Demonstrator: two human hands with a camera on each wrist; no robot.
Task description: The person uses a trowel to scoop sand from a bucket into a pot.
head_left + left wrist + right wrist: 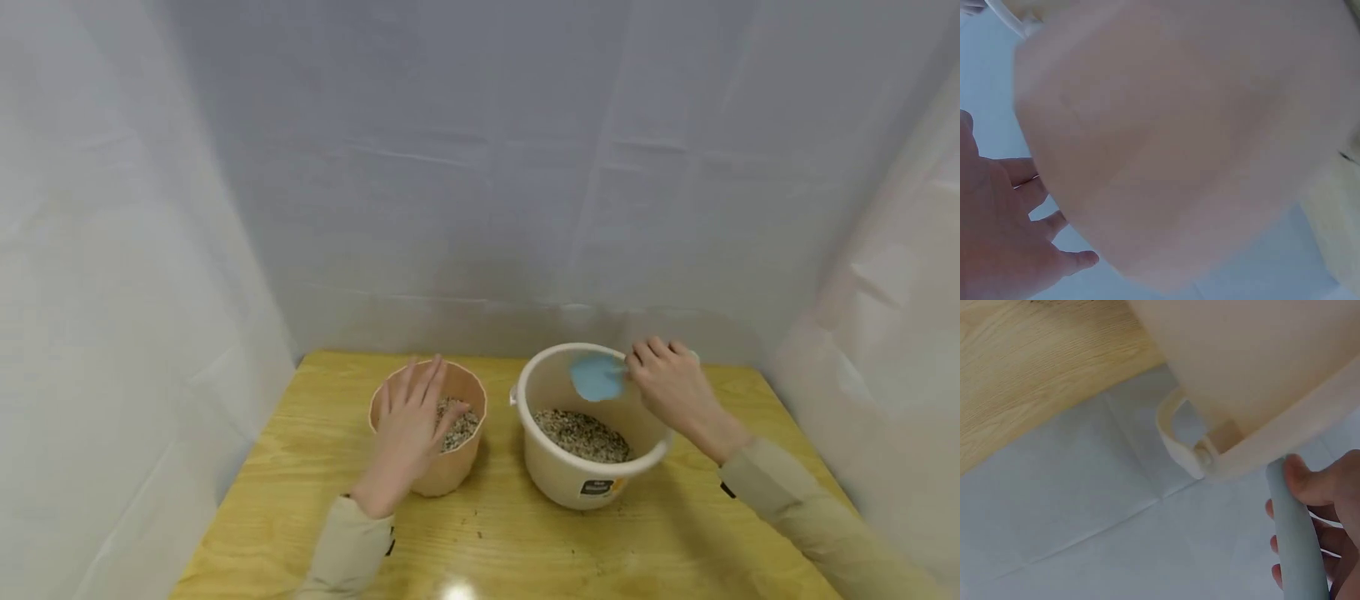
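White sheeting on three sides, yellow plywood table [315,467] with peach pot [450,475] at left and cream bucket [577,483] at right, both part-filled with mixed seed or gravel. Left hand [408,433] flat on the peach pot's rim, fingers straight and spread, gripping nothing. Right hand [671,387] curled round the handle of a light-blue scoop [597,377] at the bucket's far rim, long axis roughly level left-right, blade pointing left over the bucket's inside, above the fill.
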